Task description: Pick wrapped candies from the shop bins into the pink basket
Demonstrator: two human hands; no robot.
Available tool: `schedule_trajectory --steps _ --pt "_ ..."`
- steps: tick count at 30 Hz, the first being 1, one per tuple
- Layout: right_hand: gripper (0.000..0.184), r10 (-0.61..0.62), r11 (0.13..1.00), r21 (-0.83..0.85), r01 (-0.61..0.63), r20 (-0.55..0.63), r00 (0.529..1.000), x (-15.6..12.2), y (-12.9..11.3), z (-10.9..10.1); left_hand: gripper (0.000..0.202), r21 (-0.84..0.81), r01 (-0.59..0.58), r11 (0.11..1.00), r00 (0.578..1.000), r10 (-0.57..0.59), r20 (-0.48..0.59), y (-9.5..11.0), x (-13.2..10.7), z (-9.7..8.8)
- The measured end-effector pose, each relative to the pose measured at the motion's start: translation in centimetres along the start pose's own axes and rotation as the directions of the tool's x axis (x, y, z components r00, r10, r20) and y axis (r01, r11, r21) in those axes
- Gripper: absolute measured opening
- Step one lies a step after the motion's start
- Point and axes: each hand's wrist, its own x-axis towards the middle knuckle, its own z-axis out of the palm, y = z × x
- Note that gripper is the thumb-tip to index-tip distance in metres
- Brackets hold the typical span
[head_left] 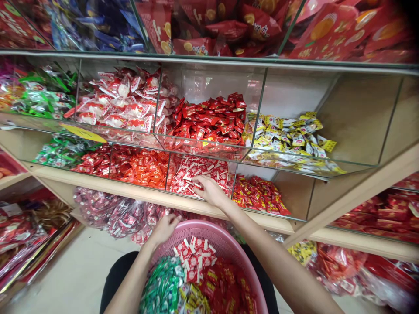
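My right hand reaches over the front edge of a glass-fronted bin, just above red-and-white wrapped candies. Its fingers are spread apart, and I see nothing in them. My left hand is at the far left rim of a pink plastic basket, fingers curled at the edge. Between my legs stands the basket, with red-and-white candies, green-wrapped candies, yellow-and-white candies and dark red candies in separate heaps.
Glass dividers split the shelves into bins; red candies lie right of my right hand, orange-red ones left. An upper glass shelf juts out above. Bagged candies lie below the wooden ledge. A yellow tag hangs at left.
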Motion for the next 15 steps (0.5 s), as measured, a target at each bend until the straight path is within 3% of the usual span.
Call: schedule_trajectory --steps 7,12,15 --pt "0.024 0.005 1.0 0.022 -0.004 -0.043 0.999 -0.1 -0.2 -0.3 0.04 0.005 0.006 1.0 1.0 -0.006 -0.001 -0.1 0.0 0.0" --pt "0.023 -0.077 0.973 0.184 0.138 -0.305 0.949 -2.7 -3.9 -1.0 0.04 0.01 0.002 1.0 1.0 -0.002 0.0 0.0 0.0 -0.1" --pt "0.027 -0.077 0.952 0.273 0.138 -0.222 0.972 -5.7 -6.0 -0.6 0.041 0.012 0.001 1.0 1.0 -0.001 0.0 0.1 0.0 -0.1"
